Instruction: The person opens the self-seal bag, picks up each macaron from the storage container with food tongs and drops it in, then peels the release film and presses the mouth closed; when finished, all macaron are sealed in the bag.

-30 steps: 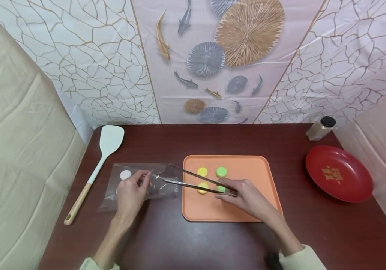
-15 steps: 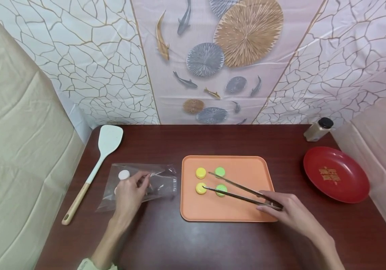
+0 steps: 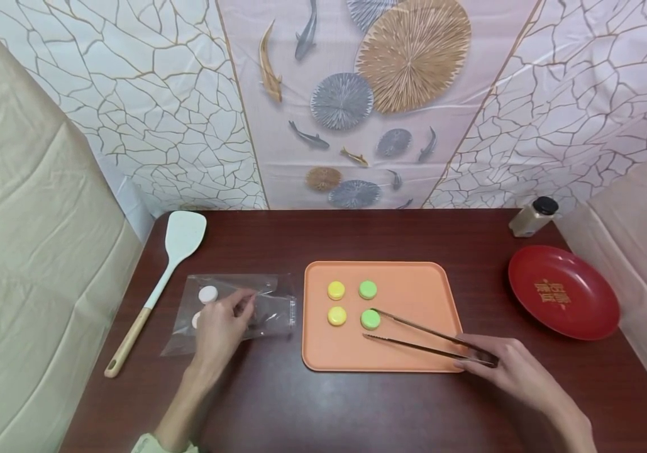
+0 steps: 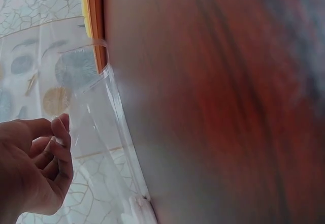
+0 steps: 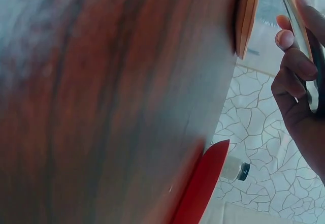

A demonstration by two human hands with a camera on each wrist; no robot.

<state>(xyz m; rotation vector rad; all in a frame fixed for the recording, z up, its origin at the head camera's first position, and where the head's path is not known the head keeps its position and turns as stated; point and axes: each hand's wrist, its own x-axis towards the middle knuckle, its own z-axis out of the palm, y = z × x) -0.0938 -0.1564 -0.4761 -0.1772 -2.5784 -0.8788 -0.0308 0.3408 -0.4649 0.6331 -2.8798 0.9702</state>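
Note:
My left hand (image 3: 222, 324) pinches the upper film of a clear plastic bag (image 3: 275, 314) between thumb and fingers. Inside the bag lie a white macaron (image 3: 207, 294) and a pale one (image 3: 195, 319), partly hidden by the hand. My right hand (image 3: 518, 371) grips metal tongs (image 3: 422, 349), whose arms stand apart. Their tips lie on either side of the nearer green macaron (image 3: 370, 319) on the orange tray (image 3: 414, 283); I cannot tell whether they touch it. Another green macaron (image 3: 368, 289) and two yellow macarons (image 3: 336, 290) also sit on the tray.
A white spatula (image 3: 170, 261) with a wooden handle lies left of the bag. At the right stands a red plate (image 3: 575, 296), with a black-capped jar (image 3: 534, 217) behind it. Patterned cloth walls (image 3: 187, 126) enclose the table.
The right hand has drawn the tongs rightward from the bag, back over the tray, to the nearer green macaron. The left hand stays at the bag, its raised film shifting slightly.

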